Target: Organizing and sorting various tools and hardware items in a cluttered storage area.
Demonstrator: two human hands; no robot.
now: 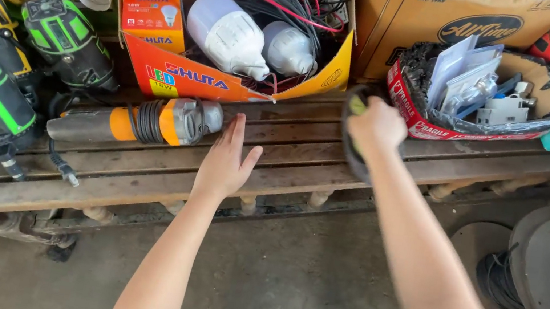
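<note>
We lay our left hand [226, 161] flat on the weathered plank tabletop [138, 181], fingers straight and together, their tips just short of the grey-and-orange ribbed power tool [148, 121]. Our right hand [375, 128] has its fingers clamped on a dark, curved rubbery band [349, 151], just beside the taped cardboard tray [427, 120].

Bare bench slats [290, 151] btwn angle grinder [148, 121] & taped box [475, 98]; bulb carton [233, 45] blocks behind.
</note>
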